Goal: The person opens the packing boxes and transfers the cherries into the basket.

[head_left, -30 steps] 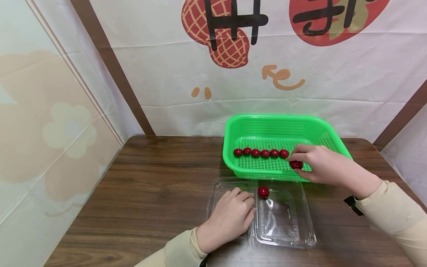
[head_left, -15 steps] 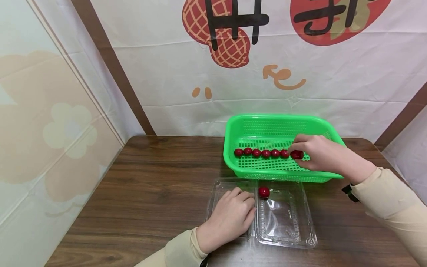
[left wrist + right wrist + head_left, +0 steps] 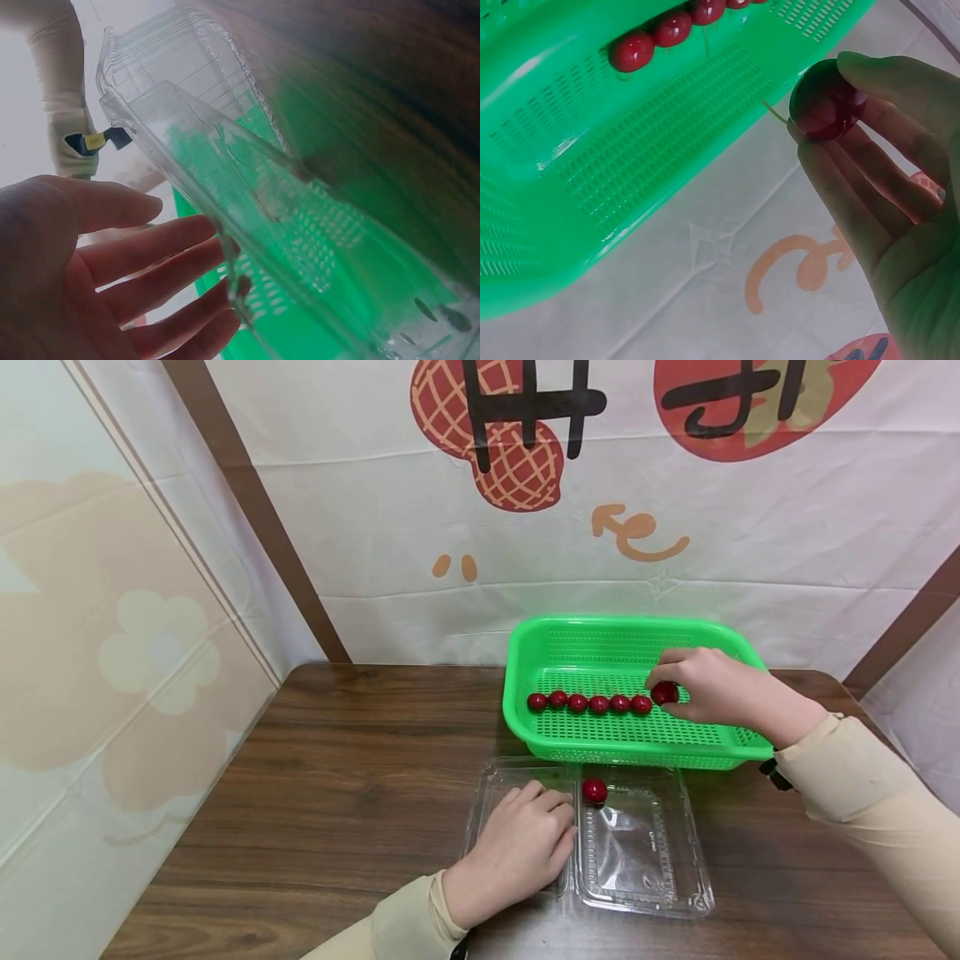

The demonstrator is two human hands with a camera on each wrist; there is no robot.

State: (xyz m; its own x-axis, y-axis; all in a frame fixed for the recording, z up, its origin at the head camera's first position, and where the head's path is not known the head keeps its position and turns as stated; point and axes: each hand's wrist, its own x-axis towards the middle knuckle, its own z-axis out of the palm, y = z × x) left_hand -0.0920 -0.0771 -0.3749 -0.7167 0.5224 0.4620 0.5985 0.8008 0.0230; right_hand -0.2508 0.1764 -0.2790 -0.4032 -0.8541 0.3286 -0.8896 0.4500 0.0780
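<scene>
My right hand [image 3: 708, 689] pinches a dark red cherry [image 3: 828, 101] between thumb and fingertips, its thin stem [image 3: 775, 112] sticking out. In the head view this hand is over the right part of a green plastic basket [image 3: 615, 753], just right of a row of several cherries [image 3: 598, 704]. My left hand [image 3: 517, 843] lies over the left half of an opened clear plastic clamshell box [image 3: 637, 906]. Its fingers are loosely bent, with fingertips [image 3: 206, 226] at the box's edge in the left wrist view. One cherry [image 3: 595, 791] sits at the back left corner of the box's right half.
The basket stands at the back of the brown wooden table [image 3: 337, 793], directly behind the clear box. A white printed cloth [image 3: 375, 518] hangs behind the table. Bare wood shows left of the box.
My right hand has moved back, away from the clear box and further over the basket, still pinching the cherry. My left hand and the cherry in the box have stayed put.
</scene>
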